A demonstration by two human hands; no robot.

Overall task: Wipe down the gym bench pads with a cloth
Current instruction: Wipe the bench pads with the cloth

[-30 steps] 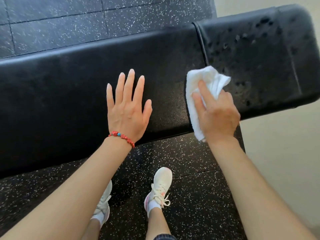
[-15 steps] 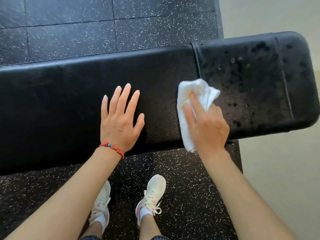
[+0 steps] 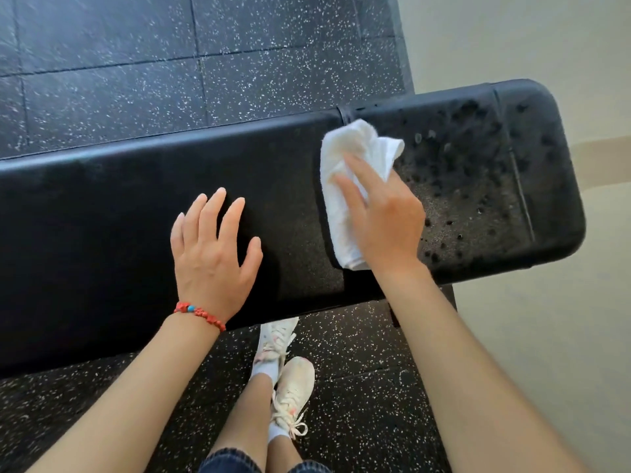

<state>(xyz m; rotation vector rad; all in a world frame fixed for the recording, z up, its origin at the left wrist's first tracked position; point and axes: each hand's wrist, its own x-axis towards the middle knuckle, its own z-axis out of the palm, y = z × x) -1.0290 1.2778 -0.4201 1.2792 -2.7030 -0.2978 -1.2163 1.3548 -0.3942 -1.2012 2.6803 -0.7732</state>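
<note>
Right hand (image 3: pixel 386 220) is pressing the cloth (image 3: pixel 345 186) flat with straight fingers, at the seam between the long pad (image 3: pixel 136 206) and droplet-covered end pad (image 3: pixel 478 186). Left hand (image 3: pixel 211 254), fingers spread, is bracing near the long pad's near edge, likely for steady pressure.

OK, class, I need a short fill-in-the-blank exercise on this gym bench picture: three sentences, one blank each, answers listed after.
1. The right hand presses a ____ cloth onto the bench.
2. The red bracelet is on the ____ wrist.
3. The left hand lies flat on the longer ____ pad, holding nothing.

Answers: white; left; black
</note>
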